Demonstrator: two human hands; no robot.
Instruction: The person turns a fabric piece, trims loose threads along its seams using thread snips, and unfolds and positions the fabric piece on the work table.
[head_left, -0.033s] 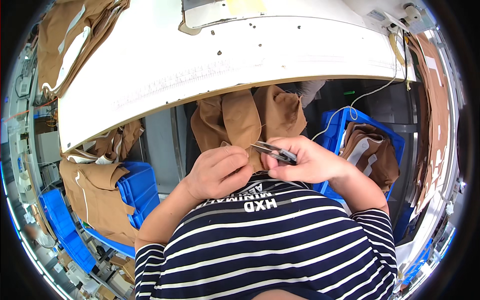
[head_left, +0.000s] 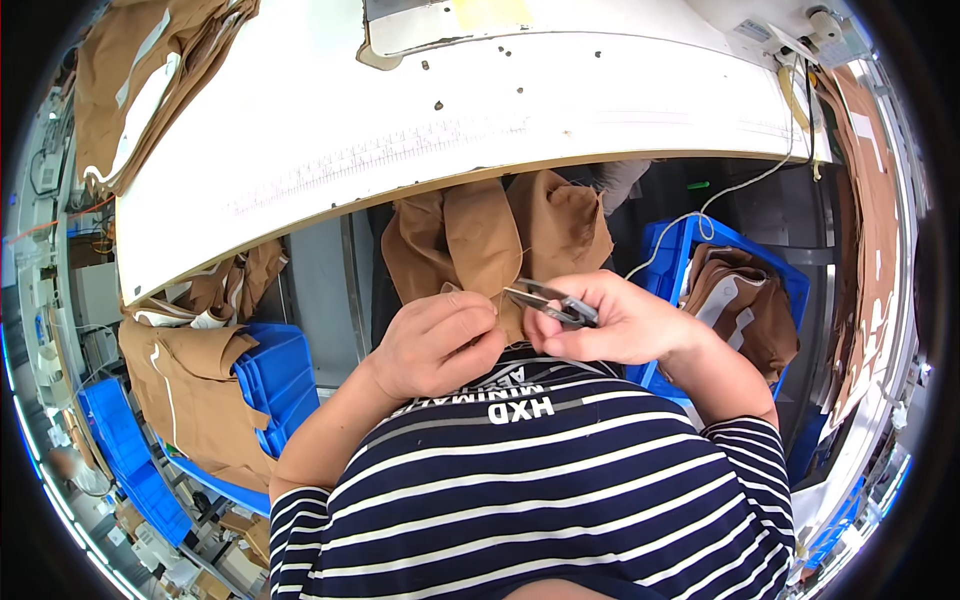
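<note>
Thread snips (head_left: 562,308) with dark handles lie in my right hand (head_left: 615,325), fingers wrapped around them. Their blades point left, slightly apart, toward the edge of a brown fabric piece (head_left: 482,240). My left hand (head_left: 442,343) is closed in a pinch at that edge, close to the blade tips. The cloth hangs over my lap below the table edge, in several folds. A fine thread seems to stand out between the two hands, too thin to make out surely.
Ahead is a white table (head_left: 560,115) with a curved front edge. A blue crate (head_left: 655,255) with brown pieces stands at right, and another blue crate (head_left: 285,375) at left beside draped brown cloth (head_left: 185,395). A pale cord (head_left: 745,185) hangs at right.
The snips and my right fingers have shifted slightly to the right, away from my left hand. My left hand and the fabric look unmoved.
</note>
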